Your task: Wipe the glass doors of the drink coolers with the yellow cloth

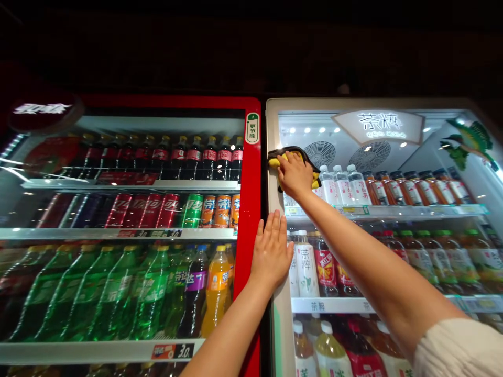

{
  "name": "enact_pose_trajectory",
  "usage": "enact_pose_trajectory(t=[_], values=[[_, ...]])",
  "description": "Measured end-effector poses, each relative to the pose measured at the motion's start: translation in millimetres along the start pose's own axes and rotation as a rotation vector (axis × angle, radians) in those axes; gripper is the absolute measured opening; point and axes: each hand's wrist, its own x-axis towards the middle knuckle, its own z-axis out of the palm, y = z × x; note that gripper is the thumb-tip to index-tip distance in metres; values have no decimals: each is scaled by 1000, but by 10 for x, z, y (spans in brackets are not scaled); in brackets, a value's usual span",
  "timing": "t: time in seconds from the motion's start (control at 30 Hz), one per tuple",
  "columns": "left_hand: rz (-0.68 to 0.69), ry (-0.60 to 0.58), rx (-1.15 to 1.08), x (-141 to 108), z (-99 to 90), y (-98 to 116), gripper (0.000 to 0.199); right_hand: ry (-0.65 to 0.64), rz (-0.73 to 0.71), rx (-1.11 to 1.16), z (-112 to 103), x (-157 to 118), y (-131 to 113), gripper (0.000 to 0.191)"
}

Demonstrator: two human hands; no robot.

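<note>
My right hand (295,175) presses a yellow and black cloth (315,180) against the upper left corner area of the right fridge's door, where the pale frame (274,201) meets the glass. The folded cloth shows around my fingers, and part of it is hidden beneath them. Lower down, my left hand (272,251) lies flat on the same pale frame, its fingers stretched upward and nothing in it. Behind the glass beside my right hand stand clear bottles with white caps (358,187).
To the left stands a red-framed fridge (251,183), a narrow dark gap separating it from the pale one. Cola bottles (194,157), cans (168,209) and green bottles (118,293) fill its shelves. A lit sign (379,125) tops the right fridge's interior.
</note>
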Motion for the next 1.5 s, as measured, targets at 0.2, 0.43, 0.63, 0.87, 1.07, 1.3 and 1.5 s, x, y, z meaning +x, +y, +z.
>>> enact_pose_trajectory(t=[0.2,0.43,0.63,0.87,1.07,1.3,1.5], values=[[-3,20,-9,-16,42,-6,70,-32,-105,39,100,100,-99,51],[-9,19,-65,-9,13,-4,86,-35,34,2,-50,413,204,52],[3,20,-42,-4,25,-7,83,-66,17,-32,6,128,-115,54],[18,62,-27,-1,63,-45,81,-96,77,-30,-61,553,267,56],[-9,72,-47,88,7,-3,78,-34,137,-71,-19,-50,200,58],[40,104,-34,481,-49,135,74,-130,-46,-44,-224,346,773,54],[-31,64,-47,784,-113,522,61,-35,169,-95,-184,-163,993,58]])
